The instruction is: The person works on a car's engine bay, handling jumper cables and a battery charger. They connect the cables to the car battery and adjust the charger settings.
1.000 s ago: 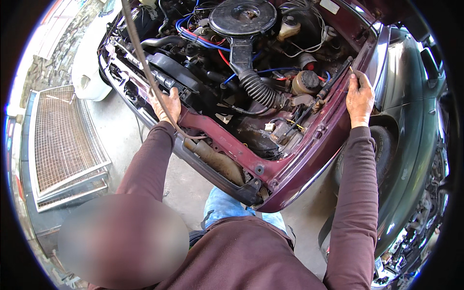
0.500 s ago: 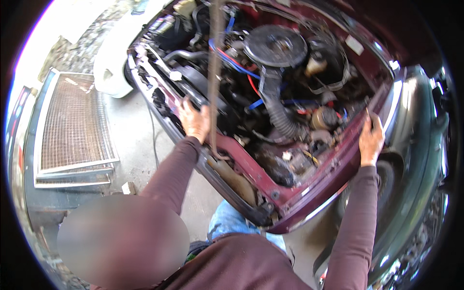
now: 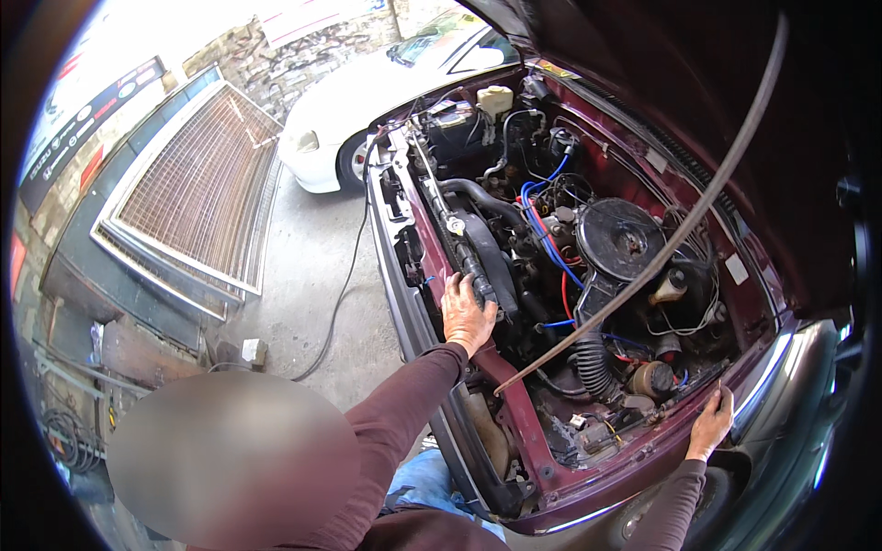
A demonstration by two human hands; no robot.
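Observation:
An open engine bay of a dark red car lies before me. My left hand (image 3: 467, 315) rests with fingers spread on the red front crossmember (image 3: 503, 375), beside the radiator's top edge (image 3: 476, 266). Over the right fender (image 3: 634, 466) is my right hand (image 3: 712, 422), its fingers drawn together; whether they pinch something small cannot be made out. Between the hands are a ribbed black air duct (image 3: 594, 367), a round black air cleaner (image 3: 621, 240), blue hoses (image 3: 542, 230) and a brown-capped reservoir (image 3: 653, 378). A long hood prop rod (image 3: 643, 275) slants up from the crossmember.
The raised hood (image 3: 698, 92) hangs over the far right side. A white car (image 3: 340, 119) stands beyond the bay, and a dark green car (image 3: 781, 441) is close on the right. Mesh-covered frames (image 3: 197, 184) lean at left; a black cable (image 3: 344, 294) crosses the concrete floor.
My view has swung, so the car sits further right and lower, and more of the white car shows. My left hand stays on the front crossmember; my right hand remains at the right fender.

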